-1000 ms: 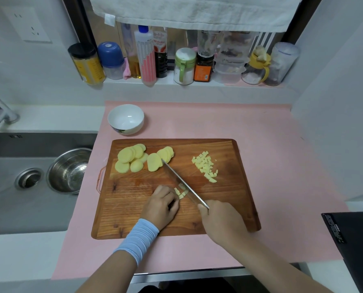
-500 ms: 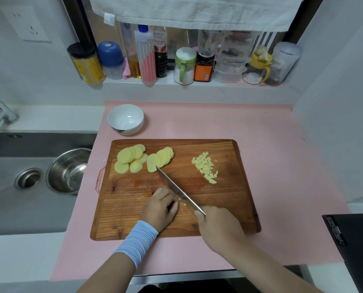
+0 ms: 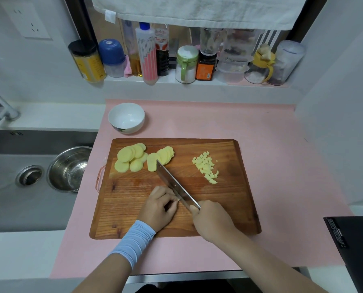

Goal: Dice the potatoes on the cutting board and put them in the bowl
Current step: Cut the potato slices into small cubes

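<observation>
A wooden cutting board (image 3: 229,208) lies on a pink mat. Round potato slices (image 3: 134,158) sit at its far left, and a small pile of diced potato (image 3: 207,168) lies at its far right. My right hand (image 3: 213,222) grips the handle of a cleaver (image 3: 174,183), whose blade runs diagonally toward the slices. My left hand (image 3: 160,208), fingers curled, holds a small bit of potato against the blade's near side; the piece is almost hidden. An empty white bowl (image 3: 126,118) stands beyond the board's far left corner.
A steel bowl (image 3: 68,168) sits in the sink (image 3: 11,199) to the left. Bottles and jars (image 3: 146,58) line the back ledge under a hanging towel (image 3: 197,11). A black object (image 3: 354,246) lies at the right near edge. White walls close in at the right.
The cleaver has shifted left, its tip now touching the potato slices. The cut bits seen beside my left hand a second ago are now hidden under the blade and fingers.
</observation>
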The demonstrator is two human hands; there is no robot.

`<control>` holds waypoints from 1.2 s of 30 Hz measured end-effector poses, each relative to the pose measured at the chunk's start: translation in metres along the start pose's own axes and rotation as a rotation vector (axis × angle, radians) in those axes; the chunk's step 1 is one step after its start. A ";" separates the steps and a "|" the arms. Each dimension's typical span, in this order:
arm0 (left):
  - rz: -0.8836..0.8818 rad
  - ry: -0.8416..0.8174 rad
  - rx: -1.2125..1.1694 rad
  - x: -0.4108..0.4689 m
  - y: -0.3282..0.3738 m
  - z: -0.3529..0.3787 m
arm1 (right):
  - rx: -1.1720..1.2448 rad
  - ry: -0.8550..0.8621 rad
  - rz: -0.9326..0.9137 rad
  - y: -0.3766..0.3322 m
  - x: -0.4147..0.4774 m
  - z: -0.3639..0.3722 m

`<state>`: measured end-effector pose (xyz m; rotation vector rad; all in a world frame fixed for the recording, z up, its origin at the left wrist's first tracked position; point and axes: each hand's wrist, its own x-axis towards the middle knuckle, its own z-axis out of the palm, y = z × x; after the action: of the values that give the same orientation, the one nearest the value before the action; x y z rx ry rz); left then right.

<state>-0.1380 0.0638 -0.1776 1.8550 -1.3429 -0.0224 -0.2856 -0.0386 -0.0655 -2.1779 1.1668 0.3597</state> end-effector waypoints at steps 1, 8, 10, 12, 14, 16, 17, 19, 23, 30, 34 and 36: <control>-0.011 0.021 0.003 -0.002 0.000 -0.002 | 0.002 -0.003 0.003 0.000 0.001 -0.001; 0.006 -0.021 0.039 -0.009 -0.004 -0.005 | -0.010 0.006 -0.036 0.001 -0.001 -0.005; 0.001 -0.031 0.039 -0.008 -0.004 -0.005 | -0.035 0.035 -0.072 0.000 -0.006 -0.005; 0.001 -0.038 0.041 -0.007 -0.003 -0.006 | -0.049 0.059 -0.102 -0.002 -0.011 -0.005; 0.000 -0.038 0.043 -0.007 -0.002 -0.007 | -0.066 0.075 -0.123 -0.003 -0.016 -0.004; 0.002 -0.035 0.041 -0.007 -0.001 -0.007 | -0.090 0.076 -0.134 -0.002 -0.018 -0.003; 0.003 -0.034 0.038 -0.006 -0.001 -0.007 | -0.103 0.072 -0.133 -0.001 -0.020 -0.002; 0.004 -0.030 0.034 -0.007 -0.001 -0.007 | -0.115 0.069 -0.122 0.002 -0.021 0.000; -0.009 -0.028 0.040 -0.006 0.000 -0.007 | -0.097 0.044 -0.092 0.008 -0.021 0.004; -0.078 -0.022 0.026 -0.007 -0.002 -0.005 | 0.001 -0.017 -0.045 -0.003 -0.007 0.008; -0.114 0.017 0.007 -0.006 -0.003 -0.006 | 0.017 -0.020 -0.038 -0.005 -0.002 0.004; -0.173 0.041 -0.006 -0.006 -0.005 -0.007 | 0.041 -0.026 -0.034 -0.004 -0.001 0.000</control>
<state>-0.1339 0.0730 -0.1785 1.9509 -1.1503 -0.0772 -0.2832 -0.0366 -0.0632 -2.1488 1.1127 0.3459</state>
